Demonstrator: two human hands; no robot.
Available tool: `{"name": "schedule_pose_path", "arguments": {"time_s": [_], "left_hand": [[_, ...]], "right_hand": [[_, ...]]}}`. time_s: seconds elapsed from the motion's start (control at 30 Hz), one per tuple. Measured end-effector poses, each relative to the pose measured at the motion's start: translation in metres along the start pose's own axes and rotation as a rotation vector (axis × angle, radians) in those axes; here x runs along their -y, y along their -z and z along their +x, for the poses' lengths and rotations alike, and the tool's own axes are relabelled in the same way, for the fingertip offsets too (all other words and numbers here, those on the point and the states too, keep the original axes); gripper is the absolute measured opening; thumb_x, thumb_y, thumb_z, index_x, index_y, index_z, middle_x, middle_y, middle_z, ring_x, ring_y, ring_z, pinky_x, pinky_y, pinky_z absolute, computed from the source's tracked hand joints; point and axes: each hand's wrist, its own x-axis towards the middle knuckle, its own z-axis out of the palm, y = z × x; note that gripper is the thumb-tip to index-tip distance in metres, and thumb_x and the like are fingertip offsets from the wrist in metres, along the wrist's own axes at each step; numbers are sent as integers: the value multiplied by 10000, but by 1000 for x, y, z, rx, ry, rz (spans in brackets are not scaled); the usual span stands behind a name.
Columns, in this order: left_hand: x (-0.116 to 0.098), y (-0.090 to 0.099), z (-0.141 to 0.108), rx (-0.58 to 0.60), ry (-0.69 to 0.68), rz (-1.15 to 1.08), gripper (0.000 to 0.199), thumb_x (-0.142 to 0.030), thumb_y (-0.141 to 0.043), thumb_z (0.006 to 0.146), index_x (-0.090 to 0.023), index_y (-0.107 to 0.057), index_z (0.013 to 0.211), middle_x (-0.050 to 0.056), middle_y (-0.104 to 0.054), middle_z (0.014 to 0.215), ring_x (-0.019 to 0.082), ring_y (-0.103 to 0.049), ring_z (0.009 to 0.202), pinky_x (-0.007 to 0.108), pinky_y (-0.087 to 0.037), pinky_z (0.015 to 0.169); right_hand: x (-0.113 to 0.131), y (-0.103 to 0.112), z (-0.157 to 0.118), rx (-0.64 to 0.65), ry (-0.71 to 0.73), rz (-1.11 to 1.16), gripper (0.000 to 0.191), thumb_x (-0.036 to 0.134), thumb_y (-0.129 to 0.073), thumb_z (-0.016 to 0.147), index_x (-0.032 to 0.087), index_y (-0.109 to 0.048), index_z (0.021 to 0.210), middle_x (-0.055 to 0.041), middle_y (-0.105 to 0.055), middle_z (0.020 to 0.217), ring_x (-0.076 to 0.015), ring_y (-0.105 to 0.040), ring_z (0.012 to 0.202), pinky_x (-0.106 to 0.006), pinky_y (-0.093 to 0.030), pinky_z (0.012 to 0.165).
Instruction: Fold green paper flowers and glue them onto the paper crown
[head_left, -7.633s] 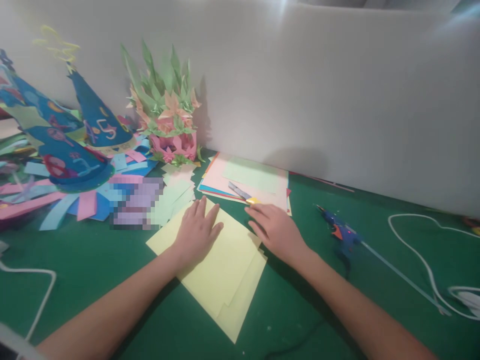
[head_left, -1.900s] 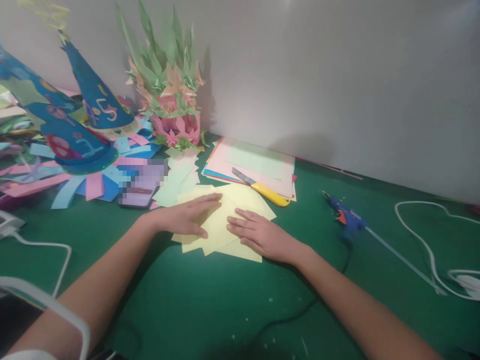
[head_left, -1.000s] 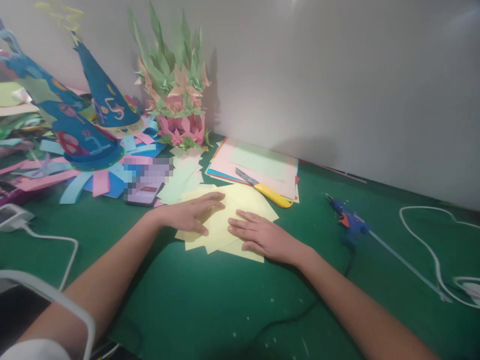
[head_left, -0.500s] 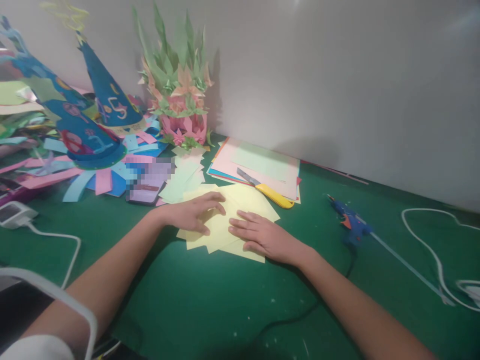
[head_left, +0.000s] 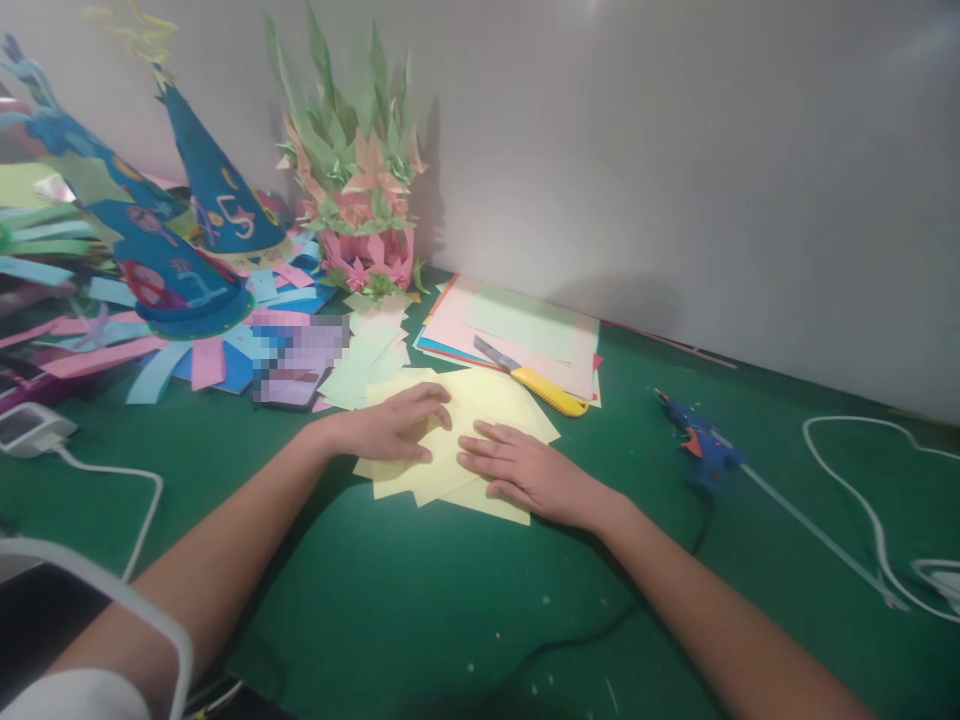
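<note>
Several yellow paper sheets [head_left: 480,400] lie fanned over one another on the green table. My left hand [head_left: 386,425] rests on their left part, fingers bent and apart, thumb stretched towards the middle. On the right part of the sheets my right hand [head_left: 525,470] lies flat with its fingers spread. No sheet is lifted by either hand. Just behind the sheets, a yellow utility knife [head_left: 544,388] with its blade out lies across a stack of coloured paper [head_left: 517,325]. Pale green paper pieces [head_left: 371,350] are beyond my left hand.
At the right lies a blue glue gun [head_left: 697,440] with a long glue stick; its dark cord runs under my right arm. White cables [head_left: 862,490] flank both sides. Blue paper cone hats [head_left: 217,190], a folded-paper plant [head_left: 367,200] and a blurred-out phone [head_left: 304,365] stand or lie back left.
My left thumb has shifted slightly right, towards the middle of the yellow sheets. My right hand and the sheets look the same.
</note>
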Motion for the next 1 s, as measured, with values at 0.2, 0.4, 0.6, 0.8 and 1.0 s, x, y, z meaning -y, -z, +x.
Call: {"name": "schedule_pose_path", "arguments": {"time_s": [0.2,0.4,0.6,0.8,1.0], "left_hand": [[-1,1,0,5,30,-9,370,-313,-605,758,-261,-491,1106,69,-309,1337,255,-270,1279,429,-285,1046],[-3,1,0,23,106,-34,369,-334,-611,756,-272,-502,1104,54,-185,1434,293,-99,1354,464,-233,1067],[0,1,0,48,102,-30,378,-341,-618,753,-273,-495,1104,14,-55,1510,306,60,1371,516,-147,1082],[-1,0,-2,60,74,-2,366,-308,-591,776,-266,-465,1117,27,-97,1514,276,45,1376,521,-132,1085],[-9,-1,-1,12,108,38,358,-228,-600,740,-248,-485,1079,39,-116,1508,288,-94,1371,488,-199,1079]], "right_hand": [[1,1,0,-8,-4,13,431,360,-332,944,262,-350,1363,34,-340,1425,-167,-179,1356,-386,-188,1119],[1,1,0,-2,4,17,426,351,-330,945,266,-352,1362,30,-354,1419,-172,-182,1355,-393,-188,1116],[1,1,0,9,2,6,426,340,-331,946,254,-355,1362,30,-345,1425,-168,-173,1357,-383,-181,1119],[1,-1,0,-28,6,24,418,350,-340,941,260,-384,1346,12,-361,1418,-182,-207,1349,-408,-205,1110],[-10,-6,-6,-409,-274,104,375,288,-310,943,282,-452,1290,-31,-479,1333,-197,-439,1216,-432,-371,1008]]}}
